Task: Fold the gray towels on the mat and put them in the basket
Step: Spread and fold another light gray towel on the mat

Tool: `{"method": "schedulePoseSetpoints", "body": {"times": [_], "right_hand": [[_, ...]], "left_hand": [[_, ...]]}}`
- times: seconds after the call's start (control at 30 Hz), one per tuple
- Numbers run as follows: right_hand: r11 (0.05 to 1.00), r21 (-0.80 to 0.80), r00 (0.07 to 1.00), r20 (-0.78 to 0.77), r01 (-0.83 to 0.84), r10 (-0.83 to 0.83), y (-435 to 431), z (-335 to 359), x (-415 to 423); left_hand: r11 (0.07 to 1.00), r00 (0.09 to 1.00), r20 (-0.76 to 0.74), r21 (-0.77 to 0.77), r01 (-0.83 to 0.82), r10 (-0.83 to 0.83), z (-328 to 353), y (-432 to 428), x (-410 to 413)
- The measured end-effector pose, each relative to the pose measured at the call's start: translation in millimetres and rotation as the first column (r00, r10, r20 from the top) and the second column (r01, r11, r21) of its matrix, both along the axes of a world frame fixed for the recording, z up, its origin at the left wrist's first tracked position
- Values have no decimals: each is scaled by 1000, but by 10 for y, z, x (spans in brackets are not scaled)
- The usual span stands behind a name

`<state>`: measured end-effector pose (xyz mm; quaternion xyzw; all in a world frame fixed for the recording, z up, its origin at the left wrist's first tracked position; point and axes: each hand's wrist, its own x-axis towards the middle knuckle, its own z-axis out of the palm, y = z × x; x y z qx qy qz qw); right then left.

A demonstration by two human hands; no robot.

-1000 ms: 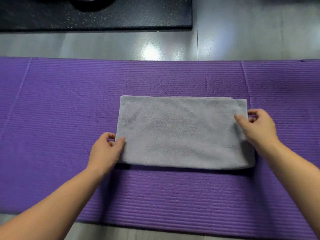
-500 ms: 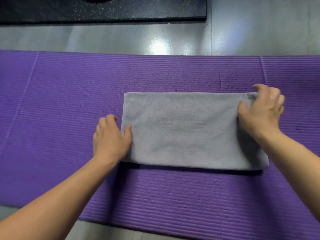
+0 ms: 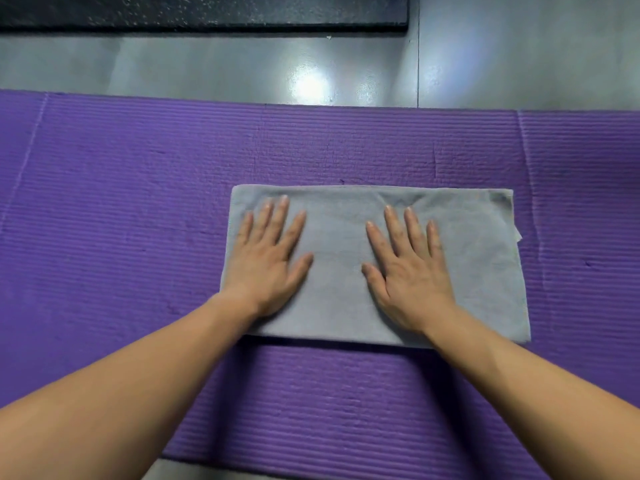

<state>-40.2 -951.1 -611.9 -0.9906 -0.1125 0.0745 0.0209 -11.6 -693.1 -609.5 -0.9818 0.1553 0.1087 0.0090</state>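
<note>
From the head view, the gray towel (image 3: 337, 233) is lying flat on the purple mat (image 3: 131, 209) as a wide rectangle, right of centre, its edges running roughly along the mat's ribs. It seems to be folded already, with layered edges showing at the far right corner. The left hand (image 3: 268, 261) is resting palm down on the towel's left part, and the right hand (image 3: 408, 275) is doing the same near its middle. Both are released, fingers straight and spread, pressing and grasping nothing.

The cloth is looking soft, light and limp. It will likely sag and open if lifted by one corner, and it should cling a little to the ribbed mat instead of sliding. For the next fold, I would be pinching both corners of one short end, keeping the layers together. For carrying, I would be sliding the hands under the finished bundle.

The basket is not showing. Beyond the mat, a glossy gray floor (image 3: 207, 71) and a dark speckled slab (image 3: 207, 12) are showing. No brand, label or writing is readable anywhere.
</note>
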Motion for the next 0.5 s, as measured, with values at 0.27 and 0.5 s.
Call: {"method": "schedulePoseSetpoints", "body": {"times": [0.27, 0.5], "right_hand": [[1000, -18, 1000, 4, 3, -3, 29, -1, 19], [1000, -1, 999, -25, 20, -20, -363, 26, -486]], "left_hand": [[1000, 996, 90, -15, -17, 18, 210, -189, -178], [999, 1000, 11, -38, -6, 7, -1, -422, -577]]}}
